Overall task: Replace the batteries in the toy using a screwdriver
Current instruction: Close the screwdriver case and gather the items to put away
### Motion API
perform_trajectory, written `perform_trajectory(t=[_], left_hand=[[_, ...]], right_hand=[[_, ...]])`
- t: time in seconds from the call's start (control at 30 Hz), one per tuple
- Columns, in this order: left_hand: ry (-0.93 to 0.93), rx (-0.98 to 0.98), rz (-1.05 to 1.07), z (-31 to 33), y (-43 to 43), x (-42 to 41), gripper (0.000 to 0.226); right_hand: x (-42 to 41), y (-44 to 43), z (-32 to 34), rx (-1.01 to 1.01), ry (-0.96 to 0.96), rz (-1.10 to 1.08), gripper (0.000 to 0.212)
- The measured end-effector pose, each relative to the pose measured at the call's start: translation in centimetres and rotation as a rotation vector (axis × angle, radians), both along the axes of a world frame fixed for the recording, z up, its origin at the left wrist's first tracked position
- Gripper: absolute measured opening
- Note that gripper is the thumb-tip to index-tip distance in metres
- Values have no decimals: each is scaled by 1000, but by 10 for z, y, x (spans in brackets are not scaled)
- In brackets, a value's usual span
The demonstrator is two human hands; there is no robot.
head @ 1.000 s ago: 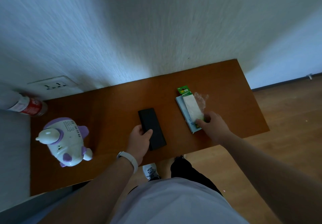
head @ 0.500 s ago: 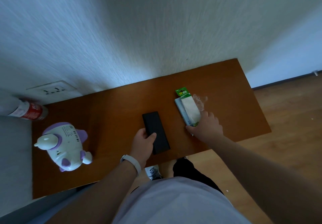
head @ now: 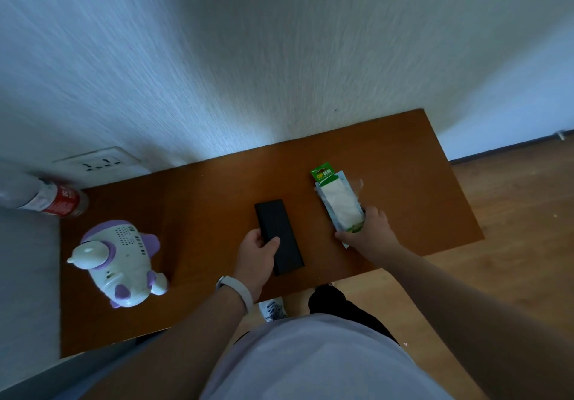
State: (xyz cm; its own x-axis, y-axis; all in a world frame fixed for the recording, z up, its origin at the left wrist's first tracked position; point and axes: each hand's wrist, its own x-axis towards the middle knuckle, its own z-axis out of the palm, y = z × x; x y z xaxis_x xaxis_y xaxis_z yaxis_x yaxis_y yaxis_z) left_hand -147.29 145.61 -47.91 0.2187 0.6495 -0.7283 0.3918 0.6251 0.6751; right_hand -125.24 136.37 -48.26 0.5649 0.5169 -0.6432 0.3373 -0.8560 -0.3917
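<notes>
The left hand (head: 256, 256) grips the near end of a flat black box (head: 281, 231), fingers curled round its edge and thumb on top. The right hand (head: 369, 233) has its fingers pinching the near end of the battery pack (head: 340, 205). The toy (head: 119, 263) lies on the table (head: 202, 200) — well left of the left fingers.

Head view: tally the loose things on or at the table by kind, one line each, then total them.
toy: 1
black case: 1
battery pack: 1
bottle: 1
Total: 4
</notes>
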Motion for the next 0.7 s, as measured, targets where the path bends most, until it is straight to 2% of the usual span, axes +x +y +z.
perform_trajectory(t=[0.07, 0.2, 0.37, 0.53, 0.7], left_hand=[[8, 1, 0, 1, 0, -1, 20], [13, -10, -1, 3, 0, -3, 22], [11, -4, -2, 7, -2, -5, 23], [9, 18, 1, 13, -5, -10, 14], [-27, 34, -5, 22, -3, -17, 17]], right_hand=[[2, -5, 1, 32, 65, -45, 91], [7, -11, 4, 41, 193, -148, 74], [6, -17, 3, 32, 253, -209, 58], [-2, -18, 2, 82, 353, -311, 49], [-11, -25, 13, 119, 349, -337, 44]])
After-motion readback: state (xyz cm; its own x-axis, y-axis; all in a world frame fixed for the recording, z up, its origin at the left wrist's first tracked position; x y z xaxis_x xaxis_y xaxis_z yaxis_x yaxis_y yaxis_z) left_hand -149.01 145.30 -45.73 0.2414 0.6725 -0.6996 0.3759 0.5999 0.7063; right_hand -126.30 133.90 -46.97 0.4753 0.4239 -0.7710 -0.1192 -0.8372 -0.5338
